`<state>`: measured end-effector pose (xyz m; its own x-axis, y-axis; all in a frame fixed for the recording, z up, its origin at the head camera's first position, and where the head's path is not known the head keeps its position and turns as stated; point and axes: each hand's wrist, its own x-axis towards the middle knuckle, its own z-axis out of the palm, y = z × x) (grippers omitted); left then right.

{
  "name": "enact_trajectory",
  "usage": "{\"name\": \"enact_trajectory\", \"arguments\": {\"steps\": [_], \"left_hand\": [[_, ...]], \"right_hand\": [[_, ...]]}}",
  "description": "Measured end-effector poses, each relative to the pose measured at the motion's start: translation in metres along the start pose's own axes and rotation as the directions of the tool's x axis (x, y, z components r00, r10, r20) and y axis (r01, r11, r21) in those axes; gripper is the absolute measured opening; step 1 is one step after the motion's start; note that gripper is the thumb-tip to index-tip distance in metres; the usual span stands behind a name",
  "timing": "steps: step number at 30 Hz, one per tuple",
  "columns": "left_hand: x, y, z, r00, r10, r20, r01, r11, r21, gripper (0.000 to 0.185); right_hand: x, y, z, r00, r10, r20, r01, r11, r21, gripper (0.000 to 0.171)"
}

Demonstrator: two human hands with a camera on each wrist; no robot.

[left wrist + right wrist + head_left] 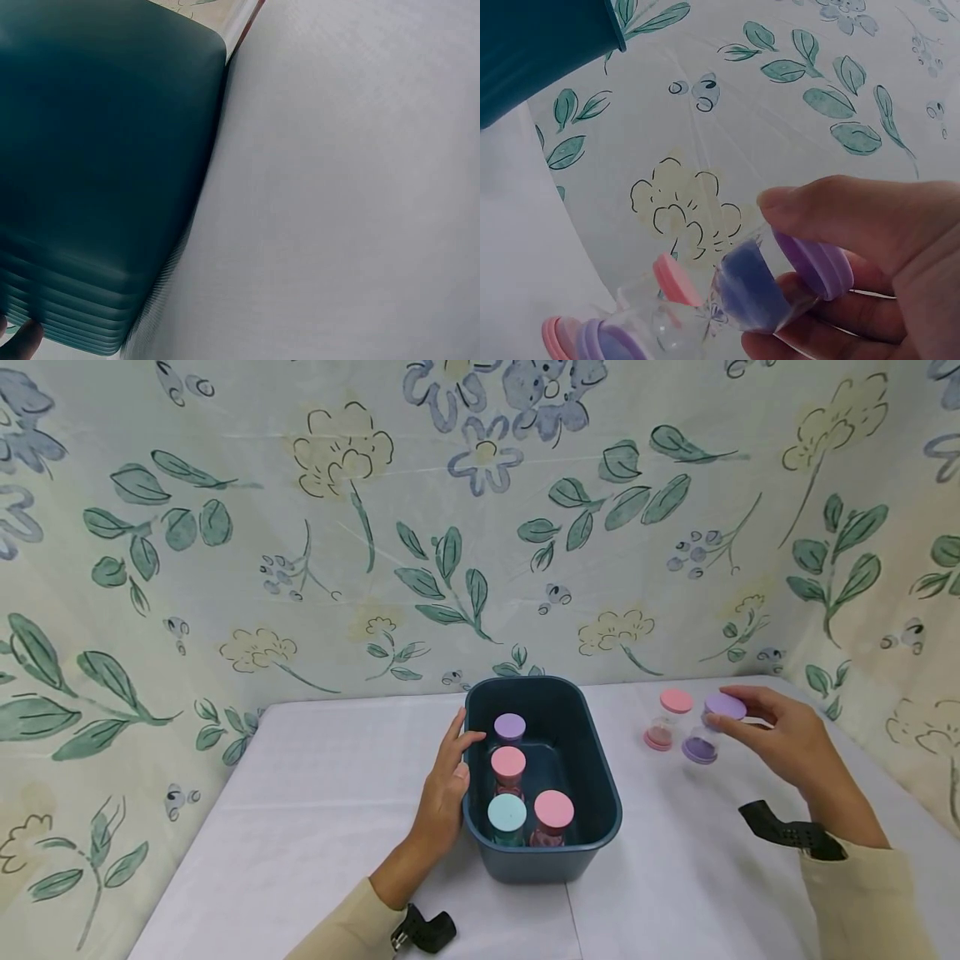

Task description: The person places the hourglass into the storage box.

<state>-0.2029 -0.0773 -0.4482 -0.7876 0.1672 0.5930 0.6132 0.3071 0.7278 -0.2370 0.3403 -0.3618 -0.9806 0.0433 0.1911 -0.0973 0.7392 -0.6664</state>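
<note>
In the head view my right hand [787,739] pinches a sand timer with purple caps [723,707] between thumb and fingers. It tilts over the right part of the table, and purple sand shows inside its clear glass in the right wrist view. A pink-capped sand timer [676,701] stands just left of it. My left hand [442,785] rests along the left side of a dark blue bin [543,860], its fingers extended at the rim. Inside the bin stand a purple-capped timer [509,727], a teal-capped timer [507,812] and two pink-capped timers [553,810].
A white cloth [322,827] covers the table under the bin. Behind the table hangs a fabric backdrop [450,460] printed with flowers and leaves. Black wrist-worn devices [427,931] sit at both sleeves.
</note>
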Motion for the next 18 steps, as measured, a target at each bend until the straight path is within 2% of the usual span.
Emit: {"name": "enact_trajectory", "arguments": {"steps": [7,18], "left_hand": [[0.000,0.000,0.000,1.000,-0.001,-0.002,0.001,1.000,0.007,0.044],[0.001,0.001,-0.001,1.000,0.007,-0.001,-0.007,1.000,0.014,0.045]], "right_hand": [[-0.003,-0.012,-0.004,0.998,-0.051,-0.025,0.050,0.998,-0.034,0.068],[-0.010,-0.028,-0.004,0.994,-0.087,-0.072,0.085,0.996,-0.025,0.066]]}}
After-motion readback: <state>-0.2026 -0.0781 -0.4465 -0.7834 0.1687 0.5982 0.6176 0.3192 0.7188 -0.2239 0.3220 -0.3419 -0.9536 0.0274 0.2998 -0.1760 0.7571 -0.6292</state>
